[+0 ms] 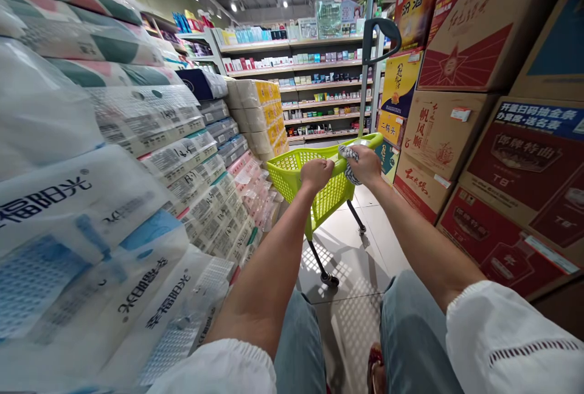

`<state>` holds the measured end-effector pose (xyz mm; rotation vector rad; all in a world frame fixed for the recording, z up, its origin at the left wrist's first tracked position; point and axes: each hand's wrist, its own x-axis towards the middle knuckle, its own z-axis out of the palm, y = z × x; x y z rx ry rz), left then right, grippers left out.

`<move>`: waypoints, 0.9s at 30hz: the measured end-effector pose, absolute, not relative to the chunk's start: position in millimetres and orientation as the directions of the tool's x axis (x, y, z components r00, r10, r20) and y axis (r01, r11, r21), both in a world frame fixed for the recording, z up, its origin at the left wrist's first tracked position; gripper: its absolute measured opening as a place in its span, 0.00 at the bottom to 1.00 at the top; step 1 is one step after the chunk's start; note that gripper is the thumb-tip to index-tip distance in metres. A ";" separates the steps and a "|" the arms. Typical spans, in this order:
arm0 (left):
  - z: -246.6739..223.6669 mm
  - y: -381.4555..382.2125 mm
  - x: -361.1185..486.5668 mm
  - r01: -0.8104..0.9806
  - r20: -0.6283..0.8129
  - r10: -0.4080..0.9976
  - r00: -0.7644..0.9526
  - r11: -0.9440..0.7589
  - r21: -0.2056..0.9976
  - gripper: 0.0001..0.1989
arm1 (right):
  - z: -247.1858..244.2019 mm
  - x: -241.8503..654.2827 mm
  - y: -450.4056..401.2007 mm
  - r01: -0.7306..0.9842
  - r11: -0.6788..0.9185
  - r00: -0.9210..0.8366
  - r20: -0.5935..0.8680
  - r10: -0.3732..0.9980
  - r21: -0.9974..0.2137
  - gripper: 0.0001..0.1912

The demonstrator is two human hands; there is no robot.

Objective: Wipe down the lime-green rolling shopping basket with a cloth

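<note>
A lime-green shopping cart [288, 176] with perforated plastic sides and dark legs stands in front of me. My left hand [318, 174] is wrapped around the left part of its handle. Toward the right end of that handle, my right hand [366, 165] is closed with a grey-and-white patterned cloth [349, 163] bunched under its fingers. The cloth lies against the handle. Most of the basket's inside is hidden by my hands and its own walls.
Stacked tissue packs [201, 181] rise close on the left. Printed cartons [456, 132] are piled on the right. A grey pole with a dark loop handle [366, 41] stands upright beyond the cart. Shelves [292, 69] of small boxes line the back, and tiled floor [360, 260] runs between.
</note>
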<state>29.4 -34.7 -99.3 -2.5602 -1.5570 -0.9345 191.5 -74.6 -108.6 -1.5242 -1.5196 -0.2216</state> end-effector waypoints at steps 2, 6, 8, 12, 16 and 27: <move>-99.5 -33.7 29.6 0.809 0.489 0.809 0.326 -0.507 0.299 0.29 | -108.9 179.0 -81.7 0.849 0.275 0.144 0.697 0.702 -0.452 0.17; -99.3 -30.5 22.6 0.784 0.502 0.795 0.341 -0.535 0.315 0.28 | -105.7 172.7 -85.7 0.831 0.367 0.024 0.685 0.728 -0.419 0.16; -98.2 -29.4 17.0 0.755 0.505 0.792 0.345 -0.553 0.352 0.26 | -102.4 182.3 -79.4 0.851 0.308 0.067 0.671 0.738 -0.425 0.16; -95.5 -27.0 4.4 0.675 0.512 0.775 0.371 -0.603 0.425 0.25 | -98.4 195.8 -69.5 0.877 0.200 0.171 0.674 0.719 -0.436 0.15; -95.3 -19.1 -17.1 0.618 0.480 0.768 0.425 -0.633 0.466 0.24 | -99.1 175.5 -81.3 0.901 0.203 0.120 0.671 0.732 -0.383 0.16; -56.8 -22.4 -48.8 0.830 0.413 0.762 0.499 -0.557 0.027 0.19 | -63.6 112.7 -93.3 0.949 0.056 0.114 0.504 0.856 -0.310 0.15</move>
